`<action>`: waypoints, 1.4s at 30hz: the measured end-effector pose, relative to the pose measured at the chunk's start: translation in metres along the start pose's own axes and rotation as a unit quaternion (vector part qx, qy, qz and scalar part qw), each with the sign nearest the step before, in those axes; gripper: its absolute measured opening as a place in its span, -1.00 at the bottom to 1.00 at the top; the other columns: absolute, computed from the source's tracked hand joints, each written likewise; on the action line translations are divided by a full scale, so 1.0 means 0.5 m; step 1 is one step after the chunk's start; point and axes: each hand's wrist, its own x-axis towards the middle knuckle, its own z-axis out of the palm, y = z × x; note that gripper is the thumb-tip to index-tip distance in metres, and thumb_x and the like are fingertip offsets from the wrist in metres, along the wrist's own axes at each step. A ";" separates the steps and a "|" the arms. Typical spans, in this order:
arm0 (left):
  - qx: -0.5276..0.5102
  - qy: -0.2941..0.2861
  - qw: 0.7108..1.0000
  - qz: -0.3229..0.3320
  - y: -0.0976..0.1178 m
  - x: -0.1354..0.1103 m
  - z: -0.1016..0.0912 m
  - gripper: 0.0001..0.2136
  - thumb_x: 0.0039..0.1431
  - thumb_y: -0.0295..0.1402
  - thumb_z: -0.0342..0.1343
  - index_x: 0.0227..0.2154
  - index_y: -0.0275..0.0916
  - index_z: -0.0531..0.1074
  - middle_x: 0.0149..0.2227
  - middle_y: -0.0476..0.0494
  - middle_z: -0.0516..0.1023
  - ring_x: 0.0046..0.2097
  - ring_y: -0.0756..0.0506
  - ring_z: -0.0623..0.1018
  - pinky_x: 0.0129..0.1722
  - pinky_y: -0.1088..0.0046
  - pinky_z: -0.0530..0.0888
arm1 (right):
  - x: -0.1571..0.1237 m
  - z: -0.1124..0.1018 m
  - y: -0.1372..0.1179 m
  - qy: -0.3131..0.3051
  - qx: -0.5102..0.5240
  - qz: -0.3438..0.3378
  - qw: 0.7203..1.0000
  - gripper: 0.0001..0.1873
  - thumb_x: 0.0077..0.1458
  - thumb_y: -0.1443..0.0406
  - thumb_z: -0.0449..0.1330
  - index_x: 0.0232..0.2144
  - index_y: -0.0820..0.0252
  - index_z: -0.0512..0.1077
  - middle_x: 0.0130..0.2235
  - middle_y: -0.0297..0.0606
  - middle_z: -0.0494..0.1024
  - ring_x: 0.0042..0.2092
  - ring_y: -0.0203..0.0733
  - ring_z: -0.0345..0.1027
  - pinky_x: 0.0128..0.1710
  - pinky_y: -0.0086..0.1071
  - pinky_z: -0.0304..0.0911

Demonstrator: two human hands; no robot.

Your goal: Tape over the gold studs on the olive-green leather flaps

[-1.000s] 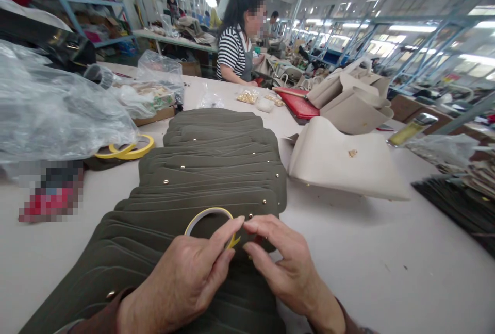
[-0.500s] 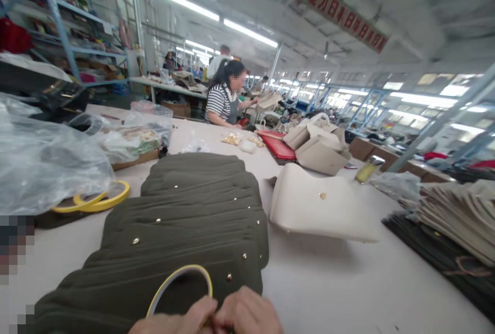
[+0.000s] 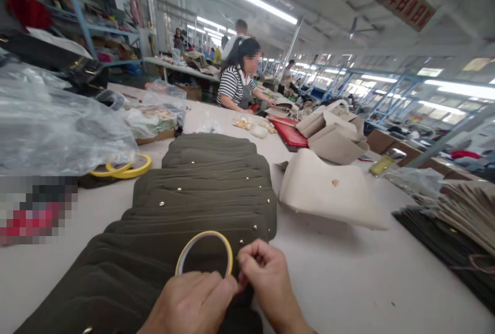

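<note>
My left hand (image 3: 193,300) is closed around the lower part of a roll of yellow tape (image 3: 184,251), whose ring stands up above the knuckles. Close against it on the right, my right hand (image 3: 266,277) is pinched, its fingertips near the tape; whatever they grip is too small to make out. Both hands are over a row of overlapping dark green bag pieces (image 3: 204,195) with small gold studs. To the right of these lies a cream bag piece (image 3: 332,189) with a gold emblem.
More yellow tape rolls (image 3: 133,168) lie at left beside clear plastic bags (image 3: 65,122). Beige bags (image 3: 334,135), a red piece (image 3: 290,132) and a bottle (image 3: 386,163) stand farther back. Stacked pieces (image 3: 464,210) lie at right. A person in a striped top (image 3: 235,84) works across the table.
Both hands have come higher into view with the tape roll, and show more fully. My right hand's fingers have drawn slightly apart from the left. The whole view has shifted.
</note>
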 end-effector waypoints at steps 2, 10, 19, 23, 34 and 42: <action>-0.002 -0.012 1.000 -0.016 0.008 0.006 -0.004 -0.78 0.32 -0.52 -0.20 -0.31 -0.19 0.34 -0.52 0.01 0.45 -0.53 -0.01 0.45 -0.52 0.52 0.37 | 0.014 -0.023 -0.010 -0.002 0.026 0.032 0.999 -0.62 -0.17 0.05 0.37 -0.54 0.25 0.42 -0.68 -0.36 0.44 -0.66 -0.31 0.32 -0.65 -0.50 0.25; 0.095 -0.260 0.951 -0.141 -0.004 0.019 0.007 -0.77 0.16 -0.63 -0.01 -0.26 -0.15 0.37 -0.27 -0.05 0.49 -0.28 -0.11 0.51 -0.39 0.44 0.47 | 0.030 -0.051 0.015 -0.002 -0.100 -0.047 0.994 -0.65 0.05 0.03 0.27 -0.40 0.24 0.54 -0.52 -0.28 0.52 -0.49 -0.25 0.42 -0.49 -0.43 0.41; 0.076 -0.274 0.947 -0.153 -0.007 0.009 0.024 -0.80 0.18 -0.60 -0.03 -0.25 -0.16 0.35 -0.25 -0.07 0.46 -0.28 -0.12 0.49 -0.34 0.35 0.51 | 0.049 -0.024 0.013 0.023 -0.348 -0.264 0.899 -0.80 0.18 0.32 0.09 -0.43 0.17 0.49 -0.45 -0.27 0.55 -0.44 -0.20 0.42 -0.37 -0.36 0.30; 0.070 -0.274 0.946 -0.157 -0.006 0.010 0.022 -0.79 0.18 -0.62 -0.05 -0.27 -0.16 0.34 -0.26 -0.07 0.46 -0.31 -0.13 0.49 -0.37 0.34 0.50 | 0.057 -0.023 0.014 0.009 -0.350 -0.258 0.901 -0.84 0.16 0.35 0.11 -0.40 0.14 0.48 -0.40 -0.27 0.58 -0.36 -0.18 0.47 -0.30 -0.34 0.33; 0.098 -0.128 0.974 -0.157 -0.025 0.049 -0.030 -0.84 0.25 -0.55 -0.04 -0.24 -0.20 0.38 -0.26 -0.08 0.49 -0.20 -0.15 0.47 -0.26 0.32 0.48 | 0.040 -0.060 0.023 -0.008 -0.182 -0.140 0.973 -0.79 0.18 0.19 0.17 -0.38 0.20 0.49 -0.49 -0.28 0.55 -0.48 -0.23 0.44 -0.47 -0.42 0.37; 0.114 -0.174 0.964 -0.167 -0.043 0.093 -0.020 -0.82 0.22 -0.59 -0.03 -0.33 -0.21 0.39 -0.32 -0.09 0.51 -0.23 -0.14 0.47 -0.28 0.36 0.45 | 0.043 -0.026 0.024 0.041 -0.380 -0.307 0.871 -0.83 0.20 0.38 0.12 -0.36 0.18 0.51 -0.42 -0.25 0.53 -0.38 -0.17 0.43 -0.34 -0.35 0.29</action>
